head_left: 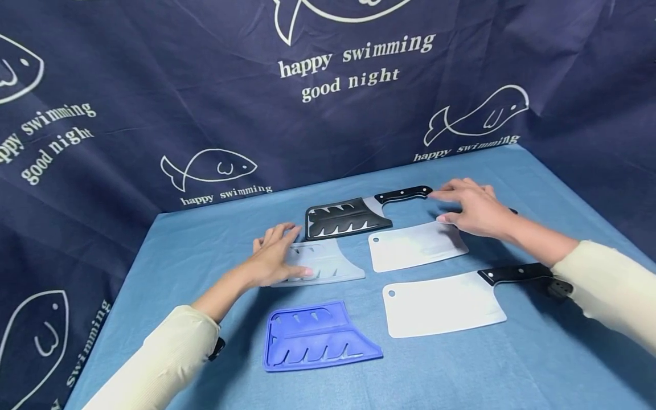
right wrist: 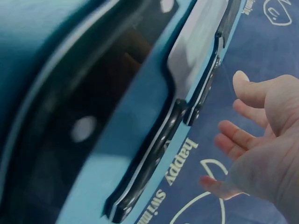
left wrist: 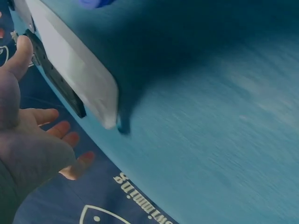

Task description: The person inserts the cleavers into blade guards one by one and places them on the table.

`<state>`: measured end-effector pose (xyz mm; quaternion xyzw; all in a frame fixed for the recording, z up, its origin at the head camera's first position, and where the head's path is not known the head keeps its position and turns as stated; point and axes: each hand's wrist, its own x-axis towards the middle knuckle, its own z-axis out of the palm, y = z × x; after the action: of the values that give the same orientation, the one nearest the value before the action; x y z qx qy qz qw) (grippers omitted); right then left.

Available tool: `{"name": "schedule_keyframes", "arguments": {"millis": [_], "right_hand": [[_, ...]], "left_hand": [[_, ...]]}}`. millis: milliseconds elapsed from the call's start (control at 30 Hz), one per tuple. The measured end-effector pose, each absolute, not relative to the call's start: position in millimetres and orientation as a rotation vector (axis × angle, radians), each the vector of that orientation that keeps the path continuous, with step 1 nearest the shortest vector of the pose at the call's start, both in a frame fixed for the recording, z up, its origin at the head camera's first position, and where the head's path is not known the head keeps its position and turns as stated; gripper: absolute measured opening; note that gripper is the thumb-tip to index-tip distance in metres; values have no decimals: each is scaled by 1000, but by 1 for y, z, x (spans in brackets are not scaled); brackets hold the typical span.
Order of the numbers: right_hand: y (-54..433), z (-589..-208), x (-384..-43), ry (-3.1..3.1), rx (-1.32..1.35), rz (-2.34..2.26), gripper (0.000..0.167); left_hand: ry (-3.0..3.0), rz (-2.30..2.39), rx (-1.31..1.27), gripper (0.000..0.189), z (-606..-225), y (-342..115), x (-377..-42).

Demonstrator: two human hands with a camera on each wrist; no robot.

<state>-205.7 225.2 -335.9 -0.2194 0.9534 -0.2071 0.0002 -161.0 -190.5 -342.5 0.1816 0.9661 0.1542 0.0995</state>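
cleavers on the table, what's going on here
A person's left hand is open over a pale sheath, the right hand open over the middle cleaver; neither grips anything. The far cleaver sits in a black sheath; the middle one is bare, as is the near cleaver, beside a blue sheath.

"Happy swimming" and "good night" stand on the navy cloth, apparently also where cropped.

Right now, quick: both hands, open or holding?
Left hand: open, holding nothing, over the pale blade cover.
Right hand: open, holding nothing, by the middle cleaver.
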Motion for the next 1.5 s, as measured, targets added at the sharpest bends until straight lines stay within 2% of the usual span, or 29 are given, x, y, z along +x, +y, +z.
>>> {"name": "schedule_keyframes", "arguments": {"millis": [467,833,1500], "right_hand": [[257,-342,-202,2958,-641,-686,58],[269,-348,-204,2908,-615,-513,74],[276,-357,-207,2915,-617,-447,69]], "left_hand": [[2836,479,636,110,-351,-216,-143],[2813,465,613,113,-355,-218,-140],[2793,427,602,114,-357,-210,-142]]}}
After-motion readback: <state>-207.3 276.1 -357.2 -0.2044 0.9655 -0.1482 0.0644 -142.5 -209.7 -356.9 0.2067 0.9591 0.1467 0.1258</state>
